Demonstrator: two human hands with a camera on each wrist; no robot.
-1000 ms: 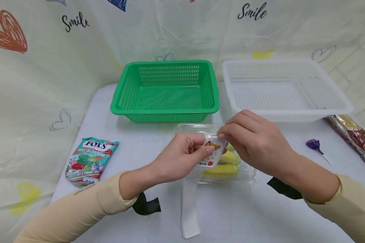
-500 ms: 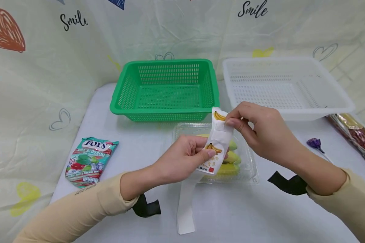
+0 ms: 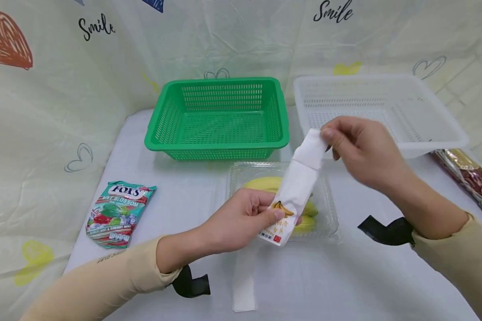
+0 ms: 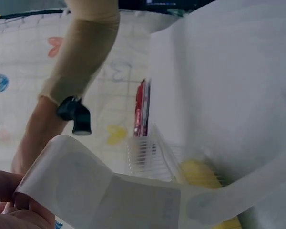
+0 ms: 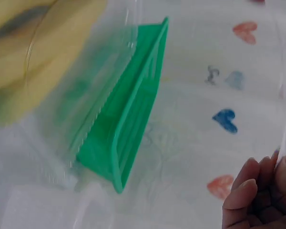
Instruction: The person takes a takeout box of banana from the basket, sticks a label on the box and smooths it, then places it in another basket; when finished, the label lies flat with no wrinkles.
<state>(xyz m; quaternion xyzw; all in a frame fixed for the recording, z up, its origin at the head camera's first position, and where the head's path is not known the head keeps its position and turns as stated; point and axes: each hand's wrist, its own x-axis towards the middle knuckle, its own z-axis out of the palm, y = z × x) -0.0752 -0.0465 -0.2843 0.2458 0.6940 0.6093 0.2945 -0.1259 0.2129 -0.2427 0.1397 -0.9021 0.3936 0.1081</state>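
A white strip of banana-picture labels (image 3: 303, 176) slants upward between the two hands. My left hand (image 3: 234, 218) pinches its lower part, the thumb over a printed banana label. At the upper end, my right hand (image 3: 365, 151) pinches the strip between thumb and fingertips. A longer white tail hangs below the left hand toward the table front. Under the strip lies a clear plastic box (image 3: 333, 227) with bananas (image 3: 263, 183) inside, partly covered by the left hand. The left wrist view shows the strip's plain back (image 4: 138, 200) stretched across.
Behind the hands stand a green basket (image 3: 217, 147) and a white basket (image 3: 430, 145). A teal candy bag (image 3: 120, 214) lies at the left. A brown-and-gold packet (image 3: 471, 178) sits at the right edge. Patterned cloth (image 3: 233, 40) hangs at the back.
My right hand has moved up and right, drawing the strip out straight from the left hand, which stays nearly in place. The lollipop at the right is now hidden behind the right arm.
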